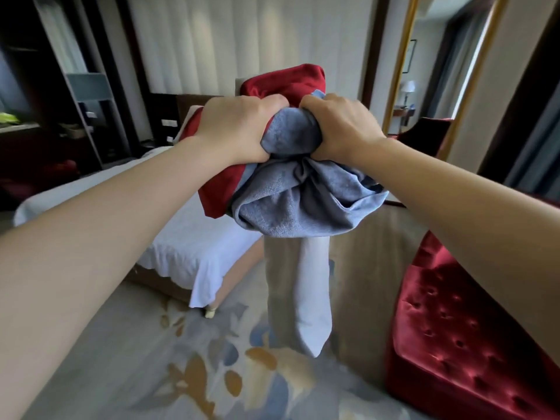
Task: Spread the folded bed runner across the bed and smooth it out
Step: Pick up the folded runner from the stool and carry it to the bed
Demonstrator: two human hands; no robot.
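I hold the bed runner bunched up in the air in front of me, blue-grey on one side and red on the other, with a pale end hanging down toward the floor. My left hand and my right hand both clench the top of the bundle, side by side. The bed, covered in a white sheet, stands behind and to the left of the bundle, its near corner draped down to the floor.
A red tufted sofa stands close at the right. Patterned carpet lies between me and the bed. Dark shelving is at the far left, pale curtains at the back, and a gold-framed mirror at the right.
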